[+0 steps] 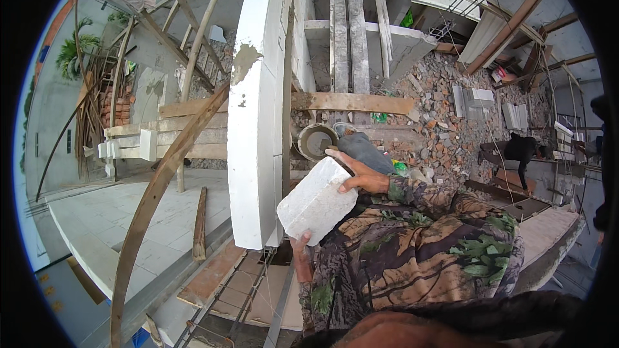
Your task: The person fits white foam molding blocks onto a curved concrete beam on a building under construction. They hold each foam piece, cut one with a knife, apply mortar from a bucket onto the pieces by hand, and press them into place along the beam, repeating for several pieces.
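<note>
A white lightweight concrete block (317, 203) is held tilted in front of my body, beside a white block wall (248, 148). My right hand (367, 177) grips its upper right end, thumb on the near face and fingers over the top edge. At the bottom corner my left hand (302, 252) has its thumb against the block; its other fingers are hidden behind it. Grey mortar (246, 63) is smeared on the wall's end. A round bucket (316, 141) with grey residue stands just past the block, close to my shoe (343, 129).
Wooden planks (351, 102) cross beyond the bucket, above broken brick rubble (445, 135). Left of the wall rises a curved wooden pole (145, 245). Steel bars (242, 303) lie below the wall's near end. A person in dark clothing (520, 149) bends down at the far right.
</note>
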Action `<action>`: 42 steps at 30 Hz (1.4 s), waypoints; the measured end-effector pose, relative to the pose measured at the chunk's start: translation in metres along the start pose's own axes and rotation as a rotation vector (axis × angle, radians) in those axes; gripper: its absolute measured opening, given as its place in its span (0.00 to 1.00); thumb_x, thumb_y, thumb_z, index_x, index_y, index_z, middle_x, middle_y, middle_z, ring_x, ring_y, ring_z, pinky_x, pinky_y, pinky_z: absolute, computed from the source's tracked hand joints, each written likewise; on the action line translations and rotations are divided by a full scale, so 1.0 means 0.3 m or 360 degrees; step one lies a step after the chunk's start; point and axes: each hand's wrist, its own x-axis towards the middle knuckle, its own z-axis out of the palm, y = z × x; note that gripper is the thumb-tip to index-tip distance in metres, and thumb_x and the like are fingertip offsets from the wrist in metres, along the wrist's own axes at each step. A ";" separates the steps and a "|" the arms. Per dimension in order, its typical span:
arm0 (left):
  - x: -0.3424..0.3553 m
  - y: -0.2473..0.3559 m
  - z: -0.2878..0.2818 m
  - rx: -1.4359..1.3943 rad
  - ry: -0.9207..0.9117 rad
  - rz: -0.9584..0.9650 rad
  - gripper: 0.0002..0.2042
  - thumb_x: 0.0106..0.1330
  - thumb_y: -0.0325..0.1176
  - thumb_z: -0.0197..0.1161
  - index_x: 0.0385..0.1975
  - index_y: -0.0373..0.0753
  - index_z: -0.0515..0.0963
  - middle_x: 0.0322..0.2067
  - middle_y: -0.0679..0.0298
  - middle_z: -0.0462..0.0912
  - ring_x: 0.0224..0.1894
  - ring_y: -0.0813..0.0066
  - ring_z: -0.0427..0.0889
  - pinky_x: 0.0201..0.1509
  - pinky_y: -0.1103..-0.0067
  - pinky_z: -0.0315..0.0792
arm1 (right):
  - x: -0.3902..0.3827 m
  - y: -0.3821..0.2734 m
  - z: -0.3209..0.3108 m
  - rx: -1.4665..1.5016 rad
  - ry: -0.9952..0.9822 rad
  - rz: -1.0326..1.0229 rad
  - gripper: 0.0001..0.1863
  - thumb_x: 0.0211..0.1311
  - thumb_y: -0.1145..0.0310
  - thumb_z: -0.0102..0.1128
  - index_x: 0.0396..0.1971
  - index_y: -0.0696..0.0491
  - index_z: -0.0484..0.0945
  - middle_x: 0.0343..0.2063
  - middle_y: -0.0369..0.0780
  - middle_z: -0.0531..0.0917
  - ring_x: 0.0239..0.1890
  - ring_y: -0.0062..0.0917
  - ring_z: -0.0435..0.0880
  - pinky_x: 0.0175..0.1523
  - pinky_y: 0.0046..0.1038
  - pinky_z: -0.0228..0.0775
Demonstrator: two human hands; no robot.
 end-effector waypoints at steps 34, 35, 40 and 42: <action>0.527 0.211 0.502 0.0301 0.0488 0.0588 0.56 0.39 0.38 0.77 0.71 0.31 0.52 0.62 0.49 0.64 0.67 0.51 0.65 0.71 0.57 0.59 | 0.475 -0.010 -0.610 -0.0298 -0.0279 0.0550 0.47 0.73 0.31 0.33 0.71 0.61 0.62 0.70 0.53 0.65 0.74 0.44 0.60 0.77 0.42 0.49; 0.587 0.228 0.541 0.0329 0.0480 0.0572 0.56 0.40 0.38 0.77 0.72 0.31 0.51 0.63 0.48 0.64 0.67 0.51 0.65 0.71 0.57 0.58 | 0.523 -0.021 -0.685 -0.0255 -0.0299 0.0539 0.47 0.73 0.31 0.33 0.70 0.61 0.63 0.70 0.53 0.66 0.73 0.44 0.61 0.76 0.42 0.50; 0.934 0.312 0.723 0.0450 0.0343 0.0657 0.54 0.43 0.37 0.79 0.71 0.31 0.52 0.63 0.49 0.64 0.67 0.52 0.64 0.72 0.59 0.57 | 0.677 0.027 -1.194 -0.0529 -0.0055 0.0699 0.51 0.69 0.28 0.38 0.69 0.64 0.64 0.67 0.58 0.68 0.70 0.49 0.66 0.74 0.43 0.54; 1.064 0.366 0.828 0.0504 0.0288 0.0629 0.53 0.44 0.35 0.79 0.70 0.31 0.52 0.63 0.49 0.64 0.67 0.53 0.64 0.73 0.59 0.57 | 0.618 0.099 -1.457 -0.0768 0.0313 0.0719 0.54 0.66 0.27 0.44 0.68 0.68 0.64 0.66 0.62 0.68 0.70 0.51 0.66 0.74 0.42 0.56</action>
